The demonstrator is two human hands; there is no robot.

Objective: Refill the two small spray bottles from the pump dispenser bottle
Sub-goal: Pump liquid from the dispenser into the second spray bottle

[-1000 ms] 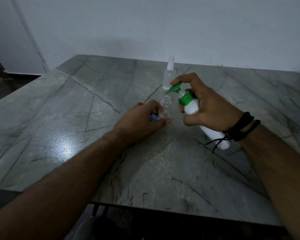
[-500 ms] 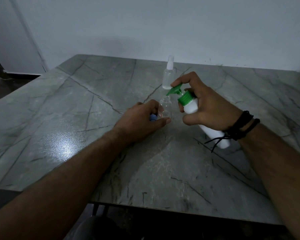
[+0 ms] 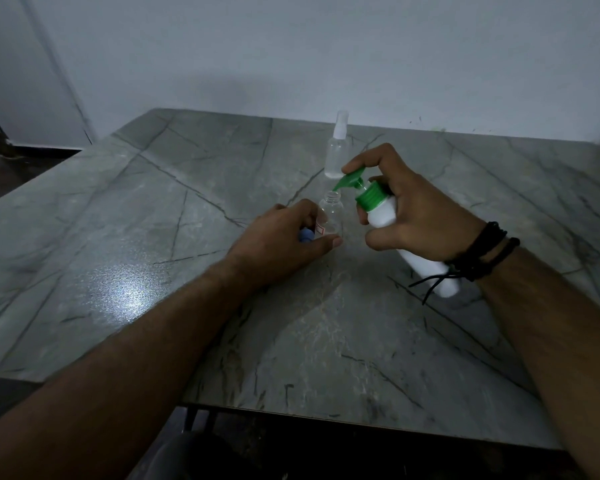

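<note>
Left hand [image 3: 284, 242] curled around the lower body of an uncapped small spray bottle [image 3: 330, 216], upright on the grey marble-patterned worktop [image 3: 118, 237], thumb and fingers closed on its clear sides. Something small and blue [image 3: 63, 234] tucked in the same palm, only partly visible. Right hand [image 3: 416, 216] wrapped tight around the white pump dispenser bottle [image 3: 381, 213], held off the worktop and tilted toward the left, base pointing back under the wrist. Index finger resting on top of the green pump head [image 3: 350, 178], nozzle tip poised just above the open neck of the small bottle, close but apparently not touching. Second small spray bottle [image 3: 336, 150], white sprayer fitted, standing upright beyond both hands, clear of them. Black cord bracelets [image 3: 478, 254] on the right wrist.
</note>
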